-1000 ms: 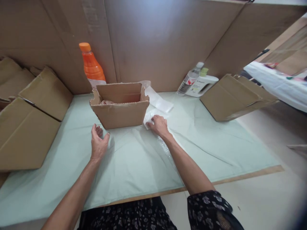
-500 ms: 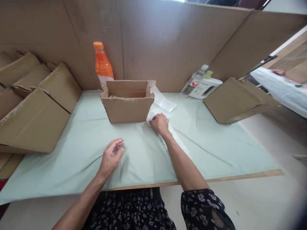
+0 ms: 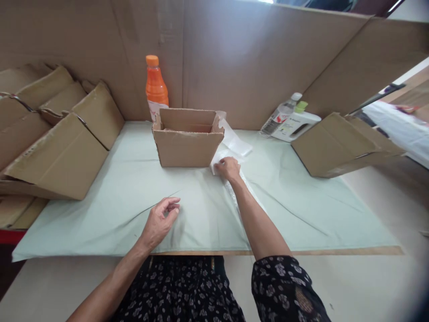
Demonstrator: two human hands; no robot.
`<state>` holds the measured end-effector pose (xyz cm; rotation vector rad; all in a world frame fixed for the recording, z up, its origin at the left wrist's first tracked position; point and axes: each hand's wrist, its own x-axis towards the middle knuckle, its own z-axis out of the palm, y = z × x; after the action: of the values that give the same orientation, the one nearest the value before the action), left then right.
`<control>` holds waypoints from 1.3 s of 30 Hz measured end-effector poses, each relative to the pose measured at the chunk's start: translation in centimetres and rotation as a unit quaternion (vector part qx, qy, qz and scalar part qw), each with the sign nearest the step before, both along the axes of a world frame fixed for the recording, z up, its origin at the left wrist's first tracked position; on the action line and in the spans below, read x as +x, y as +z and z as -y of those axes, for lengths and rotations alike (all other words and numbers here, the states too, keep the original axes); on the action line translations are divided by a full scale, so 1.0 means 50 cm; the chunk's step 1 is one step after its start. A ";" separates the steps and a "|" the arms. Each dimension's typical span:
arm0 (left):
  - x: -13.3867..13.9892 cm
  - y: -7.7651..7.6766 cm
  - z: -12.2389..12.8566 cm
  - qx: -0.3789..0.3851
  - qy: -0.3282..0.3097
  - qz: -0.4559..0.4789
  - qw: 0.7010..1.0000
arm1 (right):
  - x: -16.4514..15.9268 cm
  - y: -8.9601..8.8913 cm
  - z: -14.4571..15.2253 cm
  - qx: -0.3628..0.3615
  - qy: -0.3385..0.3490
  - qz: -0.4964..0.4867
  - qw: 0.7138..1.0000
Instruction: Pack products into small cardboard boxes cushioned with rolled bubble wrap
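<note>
One open box stands beside the bubble wrap.

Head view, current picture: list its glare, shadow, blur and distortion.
In the head view, pale glare on the cardboard wall; in the head view, faint shadow on the cloth beside the left hand; in the head view, dark blur at lower right, and the right box seems stretched outward.
</note>
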<state>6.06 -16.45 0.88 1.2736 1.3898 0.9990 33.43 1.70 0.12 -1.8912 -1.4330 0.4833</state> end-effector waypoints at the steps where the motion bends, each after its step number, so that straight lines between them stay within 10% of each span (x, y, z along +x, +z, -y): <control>1: -0.008 0.002 0.005 -0.002 0.005 -0.002 1.000 | -0.007 0.001 -0.003 0.003 0.002 -0.005 1.000; 6: -0.041 -0.007 0.021 -0.052 0.041 0.039 0.997 | 0.008 0.046 0.064 0.056 0.007 -0.045 0.997; 9: -0.033 -0.007 0.013 -0.089 0.050 0.134 0.986 | 0.006 0.083 0.165 0.094 0.135 -0.060 0.985; 15: -0.023 0.008 -0.019 -0.179 0.023 0.284 0.942 | -0.113 0.065 0.341 0.058 0.505 0.000 0.861; 19: -0.034 -0.007 -0.021 -0.134 -0.022 0.190 0.972 | -0.168 0.039 0.389 -0.005 0.582 0.003 0.813; 29: -0.048 -0.010 -0.057 -0.109 -0.107 -0.038 0.988 | 0.026 0.020 0.348 0.049 0.214 0.103 0.970; 33: -0.072 0.004 -0.064 -0.085 -0.055 -0.177 0.979 | 0.135 -0.026 0.323 -0.030 0.006 0.254 0.967; 36: -0.085 0.007 -0.042 -0.025 0.016 -0.324 0.946 | 0.157 -0.044 0.316 -0.058 -0.022 0.241 0.968; 39: -0.070 0.011 -0.012 -0.001 -0.007 -0.263 0.965 | 0.140 -0.024 0.318 -0.033 -0.024 0.133 0.990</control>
<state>2.55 -15.84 1.43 1.6172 1.7726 0.6686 40.41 -14.22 -1.06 -2.1001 -1.5521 0.2655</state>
